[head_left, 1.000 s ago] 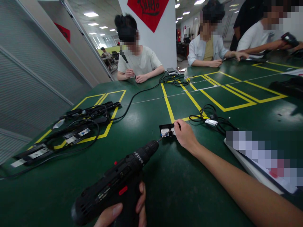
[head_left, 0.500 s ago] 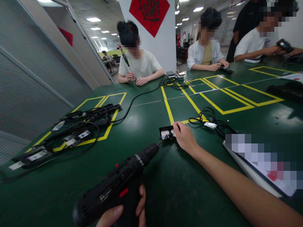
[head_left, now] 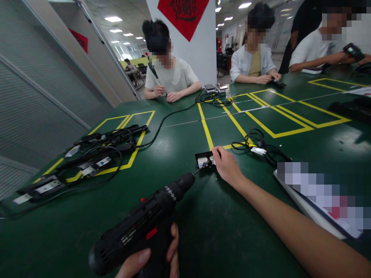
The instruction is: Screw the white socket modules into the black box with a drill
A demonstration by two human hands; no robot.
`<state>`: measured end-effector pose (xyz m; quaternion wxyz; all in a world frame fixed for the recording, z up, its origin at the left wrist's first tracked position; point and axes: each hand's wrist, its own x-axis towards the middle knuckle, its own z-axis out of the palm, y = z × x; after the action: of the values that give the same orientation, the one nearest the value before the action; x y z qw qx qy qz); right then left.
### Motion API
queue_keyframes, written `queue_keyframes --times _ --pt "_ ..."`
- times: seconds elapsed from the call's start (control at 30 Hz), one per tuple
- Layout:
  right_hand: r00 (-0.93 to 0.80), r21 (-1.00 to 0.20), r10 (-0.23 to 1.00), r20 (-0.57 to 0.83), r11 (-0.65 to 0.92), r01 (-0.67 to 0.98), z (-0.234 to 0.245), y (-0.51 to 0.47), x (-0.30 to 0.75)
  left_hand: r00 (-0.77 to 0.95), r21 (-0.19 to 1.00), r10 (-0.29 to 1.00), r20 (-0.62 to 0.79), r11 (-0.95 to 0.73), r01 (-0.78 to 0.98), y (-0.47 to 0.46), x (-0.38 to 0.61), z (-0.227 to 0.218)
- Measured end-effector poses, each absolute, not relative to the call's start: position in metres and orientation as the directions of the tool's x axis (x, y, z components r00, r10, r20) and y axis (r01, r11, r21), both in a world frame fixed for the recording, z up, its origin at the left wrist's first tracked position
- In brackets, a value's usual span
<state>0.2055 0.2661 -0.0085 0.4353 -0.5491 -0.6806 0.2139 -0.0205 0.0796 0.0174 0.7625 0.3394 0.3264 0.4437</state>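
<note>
My left hand (head_left: 136, 264) is wrapped round the grip of a black cordless drill (head_left: 139, 224) with red switches. The drill points away and to the right. Its thin bit (head_left: 199, 170) reaches a small black-and-white part (head_left: 202, 161) lying on the green table. Whether the tip sits in a screw is too small to tell. My right hand (head_left: 226, 164) grips the right end of that part with closed fingers and covers this end. The right forearm comes in from the lower right.
Power strips and cables (head_left: 98, 160) lie at the left within yellow tape lines. A coiled cable (head_left: 257, 146) and a partly blurred flat item (head_left: 319, 200) are on the right. Across the table (head_left: 179, 131) several people sit; one person (head_left: 171, 75) holds a screwdriver.
The view has shifted slightly. Both hands, the drill and the small part keep almost the same places relative to one another.
</note>
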Motion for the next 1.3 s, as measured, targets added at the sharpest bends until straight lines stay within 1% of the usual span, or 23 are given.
queue_keyframes --times 0.6,0.83,1.0,1.13,1.3 --pt "-0.021 -0.767 0.932 0.361 0.310 0.561 -0.0102 0.2663 0.2067 0.410 0.817 0.894 -0.178 0.367 -0.444 0.0822 -0.0191 0.0187" --pt "-0.027 -0.772 0.935 0.353 0.307 0.556 -0.0085 0.2659 0.2061 0.391 0.833 0.904 -0.171 0.345 -0.433 0.0826 -0.0182 0.0205" --pt "-0.028 -0.776 0.941 0.338 0.295 0.557 -0.0069 0.2655 0.2064 0.399 0.817 0.898 -0.187 0.368 -0.444 0.0813 -0.0187 0.0205" --pt "-0.031 -0.781 0.941 0.338 0.299 0.548 -0.0062 0.2649 0.2069 0.393 0.823 0.902 -0.178 0.356 -0.442 0.0807 -0.0188 0.0200" --pt "-0.010 -0.793 0.944 0.331 0.284 0.539 -0.0079 0.2658 0.2072 0.424 0.825 0.891 -0.165 0.360 -0.435 0.0811 -0.0195 0.0183"
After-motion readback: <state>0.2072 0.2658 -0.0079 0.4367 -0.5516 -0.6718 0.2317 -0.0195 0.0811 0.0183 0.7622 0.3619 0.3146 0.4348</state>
